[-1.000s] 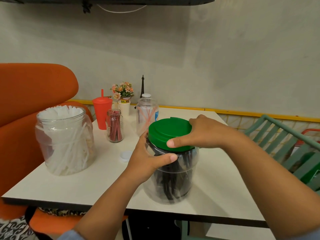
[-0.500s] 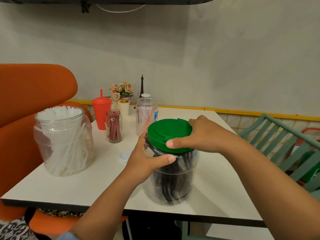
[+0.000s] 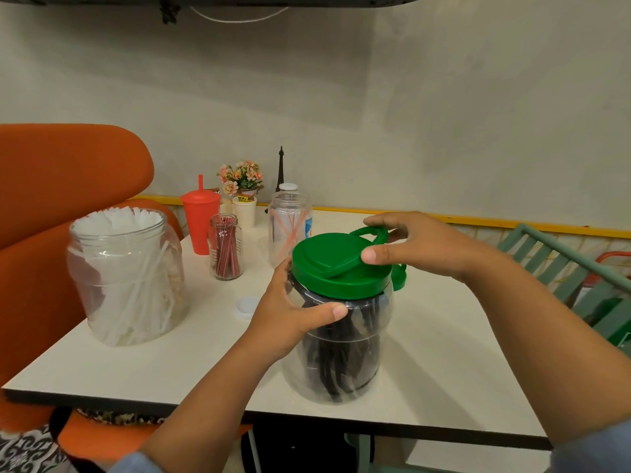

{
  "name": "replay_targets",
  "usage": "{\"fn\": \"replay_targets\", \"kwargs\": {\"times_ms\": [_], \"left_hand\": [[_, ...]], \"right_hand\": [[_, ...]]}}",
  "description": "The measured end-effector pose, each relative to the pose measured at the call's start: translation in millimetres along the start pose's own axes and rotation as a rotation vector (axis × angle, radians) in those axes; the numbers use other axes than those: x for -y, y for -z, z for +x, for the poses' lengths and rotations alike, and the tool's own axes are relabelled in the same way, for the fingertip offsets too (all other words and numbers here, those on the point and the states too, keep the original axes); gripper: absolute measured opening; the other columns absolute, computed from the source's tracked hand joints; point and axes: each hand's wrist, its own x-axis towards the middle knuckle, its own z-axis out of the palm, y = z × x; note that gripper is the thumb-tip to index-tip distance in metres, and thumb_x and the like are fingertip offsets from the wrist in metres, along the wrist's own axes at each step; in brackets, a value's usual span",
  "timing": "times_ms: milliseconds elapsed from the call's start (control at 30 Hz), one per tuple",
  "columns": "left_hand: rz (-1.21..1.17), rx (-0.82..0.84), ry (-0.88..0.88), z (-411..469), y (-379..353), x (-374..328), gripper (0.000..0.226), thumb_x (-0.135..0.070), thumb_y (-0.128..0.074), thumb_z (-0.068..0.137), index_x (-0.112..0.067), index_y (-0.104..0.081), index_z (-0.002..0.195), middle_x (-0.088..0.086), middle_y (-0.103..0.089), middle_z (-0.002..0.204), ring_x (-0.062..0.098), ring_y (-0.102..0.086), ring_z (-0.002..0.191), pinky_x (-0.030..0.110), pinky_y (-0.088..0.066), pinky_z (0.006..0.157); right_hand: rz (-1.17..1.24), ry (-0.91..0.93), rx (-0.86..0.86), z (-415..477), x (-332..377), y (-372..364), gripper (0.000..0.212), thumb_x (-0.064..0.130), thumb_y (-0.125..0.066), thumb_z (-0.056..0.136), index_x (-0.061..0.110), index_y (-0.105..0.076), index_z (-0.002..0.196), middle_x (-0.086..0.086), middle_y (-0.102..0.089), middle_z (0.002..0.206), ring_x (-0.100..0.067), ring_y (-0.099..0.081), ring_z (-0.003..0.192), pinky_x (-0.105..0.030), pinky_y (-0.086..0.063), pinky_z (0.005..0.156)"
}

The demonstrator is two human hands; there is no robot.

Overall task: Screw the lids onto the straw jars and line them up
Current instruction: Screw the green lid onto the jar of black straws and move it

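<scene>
A big clear jar of black straws point(image 3: 341, 356) stands near the table's front edge with a green lid point(image 3: 327, 268) sitting on its mouth. My left hand point(image 3: 290, 315) wraps the jar's shoulder just under the lid. My right hand point(image 3: 416, 244) rests at the lid's far right, thumb on its top and fingers over its raised green handle point(image 3: 372, 232). A large lidless jar of white straws point(image 3: 126, 278) stands at the left. Behind are a small lidless glass jar of red straws point(image 3: 225, 247) and a white-capped clear jar point(image 3: 290, 227) with orange straws.
A small white lid point(image 3: 246, 307) lies on the white table point(image 3: 444, 353) left of the black-straw jar. A red tumbler point(image 3: 200, 223), a white cup, flowers and a tower figurine stand at the back. An orange chair point(image 3: 68, 172) is at the left, a green chair point(image 3: 563, 268) at the right.
My right hand left the lid's rim and now sits higher, on the lid's handle, which has come into sight. My left hand kept its hold on the jar.
</scene>
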Motion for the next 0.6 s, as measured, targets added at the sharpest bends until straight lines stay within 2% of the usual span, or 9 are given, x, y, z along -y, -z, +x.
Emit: {"fn": "replay_targets", "kwargs": {"times_ms": [100, 200, 267, 333, 367, 433, 467, 533, 600], "left_hand": [[0.004, 0.005, 0.013, 0, 0, -1, 0.087, -0.034, -0.076, 0.049, -0.042, -0.030, 0.122, -0.034, -0.042, 0.109, -0.015, -0.043, 0.099, 0.000, -0.035, 0.072], [0.018, 0.008, 0.016, 0, 0, 0, 0.088, -0.035, -0.076, 0.049, -0.042, -0.030, 0.123, -0.032, -0.043, 0.110, -0.010, -0.045, 0.102, 0.001, -0.035, 0.075], [0.027, 0.004, 0.020, 0, 0, 1, 0.089, -0.035, -0.076, 0.049, -0.041, -0.029, 0.124, -0.025, -0.046, 0.116, -0.002, -0.045, 0.109, 0.008, -0.037, 0.083], [0.037, 0.003, 0.027, 0, 0, 1, 0.090, -0.036, -0.076, 0.049, -0.040, -0.029, 0.125, -0.020, -0.045, 0.122, 0.003, -0.043, 0.114, 0.014, -0.036, 0.089], [0.038, 0.005, 0.026, 0, 0, 1, 0.089, -0.036, -0.076, 0.049, -0.041, -0.029, 0.124, -0.021, -0.045, 0.120, 0.001, -0.044, 0.111, 0.010, -0.037, 0.086], [0.033, 0.012, 0.013, 0, 0, 0, 0.086, -0.035, -0.076, 0.049, -0.042, -0.030, 0.121, -0.030, -0.045, 0.111, -0.010, -0.046, 0.102, -0.005, -0.037, 0.071], [0.027, 0.011, 0.008, 0, 0, 0, 0.085, -0.033, -0.076, 0.050, -0.042, -0.030, 0.120, -0.032, -0.044, 0.109, -0.015, -0.044, 0.099, -0.007, -0.038, 0.065], [0.019, 0.007, 0.008, 0, 0, 0, 0.084, -0.033, -0.076, 0.050, -0.043, -0.031, 0.120, -0.032, -0.045, 0.110, -0.016, -0.045, 0.099, -0.007, -0.038, 0.065], [0.023, 0.005, 0.019, 0, -1, -1, 0.085, -0.035, -0.076, 0.049, -0.043, -0.031, 0.120, -0.029, -0.046, 0.112, -0.010, -0.046, 0.102, -0.002, -0.036, 0.072]], "right_hand": [[-0.019, 0.015, 0.017, 3, -5, 0, 0.096, 0.061, -0.063, 0.048, 0.026, -0.044, 0.135, 0.006, -0.048, 0.138, -0.014, -0.048, 0.120, -0.039, -0.039, 0.104], [-0.042, 0.052, -0.014, 4, -10, 1, 0.097, 0.074, -0.064, 0.042, 0.029, -0.053, 0.127, 0.009, -0.054, 0.128, -0.010, -0.050, 0.113, -0.038, -0.040, 0.102], [-0.023, 0.094, -0.070, 7, -15, 1, 0.080, 0.072, -0.063, 0.047, 0.032, -0.060, 0.116, 0.014, -0.059, 0.113, -0.009, -0.054, 0.106, -0.041, -0.043, 0.100], [0.015, 0.138, -0.138, 11, -16, 0, 0.057, 0.059, -0.062, 0.054, 0.033, -0.063, 0.105, 0.018, -0.059, 0.101, -0.010, -0.056, 0.102, -0.044, -0.046, 0.098], [0.031, 0.162, -0.167, 13, -15, -1, 0.050, 0.056, -0.061, 0.056, 0.032, -0.064, 0.100, 0.018, -0.059, 0.098, -0.012, -0.057, 0.101, -0.045, -0.046, 0.097], [0.028, 0.210, -0.202, 17, -10, -2, 0.041, 0.054, -0.060, 0.058, 0.029, -0.065, 0.090, 0.016, -0.059, 0.095, -0.014, -0.057, 0.100, -0.045, -0.046, 0.095], [0.010, 0.232, -0.216, 18, -7, -2, 0.036, 0.054, -0.060, 0.059, 0.028, -0.065, 0.084, 0.014, -0.059, 0.092, -0.015, -0.057, 0.098, -0.044, -0.046, 0.094], [-0.044, 0.252, -0.257, 22, -1, -2, 0.033, 0.053, -0.065, 0.062, 0.023, -0.064, 0.075, 0.004, -0.061, 0.085, -0.019, -0.057, 0.091, -0.044, -0.047, 0.088], [-0.121, 0.256, -0.298, 26, 5, -3, 0.039, 0.051, -0.069, 0.066, 0.013, -0.064, 0.072, -0.005, -0.060, 0.079, -0.023, -0.055, 0.079, -0.042, -0.046, 0.076]]}}
